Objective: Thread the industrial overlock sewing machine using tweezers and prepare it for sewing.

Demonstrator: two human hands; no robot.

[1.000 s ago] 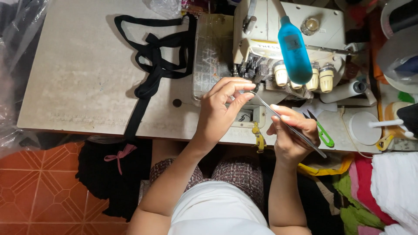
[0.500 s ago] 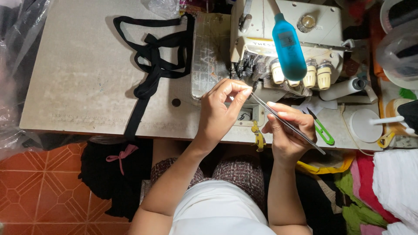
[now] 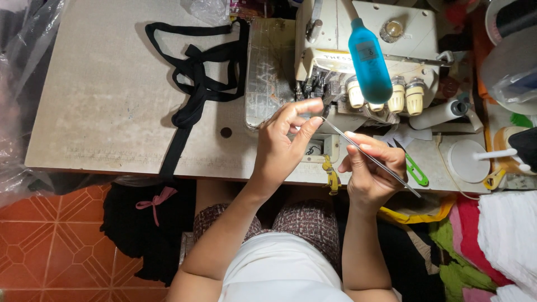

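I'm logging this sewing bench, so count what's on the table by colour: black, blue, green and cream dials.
Black fabric strap: 1
Blue bottle: 1
Green-handled snips: 1
Cream tension dials: 3
Total: 6

Black fabric strap (image 3: 196, 84) is lying looped on the worktable (image 3: 100, 117), w/ one end hanging over the near edge. Blue bottle (image 3: 369, 61) is lying on top of the cream sewing machine (image 3: 386, 33) at far right. Green-handled snips (image 3: 415, 170) are sitting near the table's right edge, a white round lid (image 3: 467, 161) just beside them. Pink bow (image 3: 154, 201) is showing on dark cloth below the table, over orange floor tiles (image 3: 50, 235). Clear plastic bag (image 3: 22, 72) is bunching at far left.
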